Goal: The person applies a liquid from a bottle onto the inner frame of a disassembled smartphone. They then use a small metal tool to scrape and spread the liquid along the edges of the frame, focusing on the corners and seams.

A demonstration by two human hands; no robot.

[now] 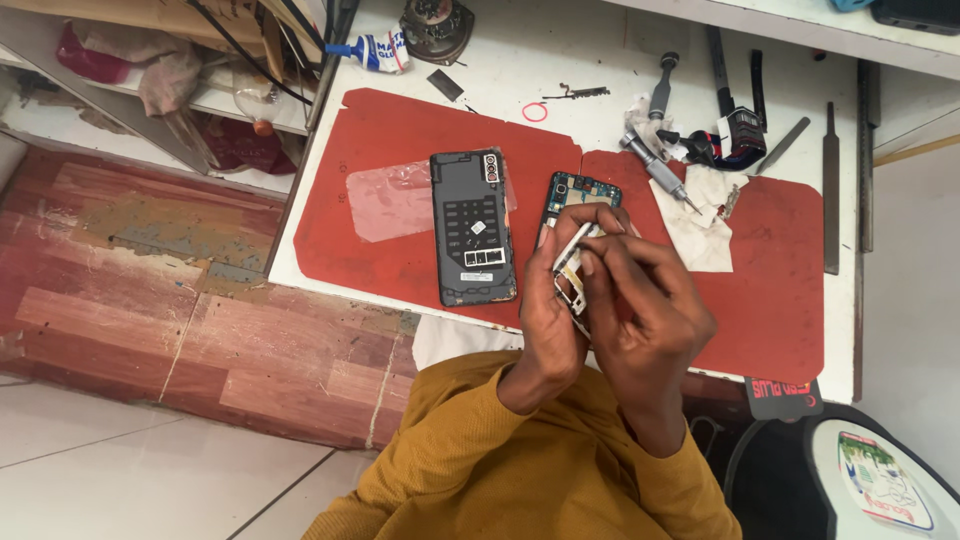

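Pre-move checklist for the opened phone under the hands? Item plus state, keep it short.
1. Opened phone with exposed circuit board lies on the red work mat: ok.
2. Left hand steadies the phone's lower end: ok.
3. Right hand pinches a thin pale strip-like tool over the phone: ok; what its tip touches, cannot tell.
4. Dark grey detached back cover lies flat, apart from the phone on the left: ok.
5. Silver precision screwdriver rests on the white tissue, free of both hands: ok.
6. Loose screws accounted for: cannot tell, too small.
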